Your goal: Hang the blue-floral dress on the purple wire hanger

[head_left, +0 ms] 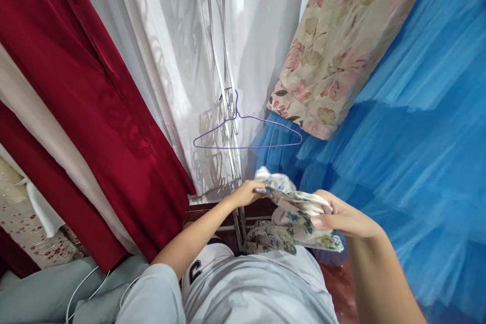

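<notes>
Bunched up in front of my body is a white floral cloth [296, 212] with blue and green flowers; whether it is a garment I cannot tell. My left hand [248, 193] pinches its left edge. On the right side, my right hand [339, 214] grips the folds with the thumb on top. Part of the cloth hangs below, toward my lap. Beyond my hands, a purple wire hanger [261, 147] hangs bare from a metal stand [230, 134], apart from both hands.
Long white curtains [167, 61] hang behind the stand. Dark red fabric [110, 106] drapes on the left. To the right hang a cream cloth with pink flowers [334, 55] and a ruffled blue tulle [425, 162]. A white cable [81, 283] lies over grey-green padding at lower left.
</notes>
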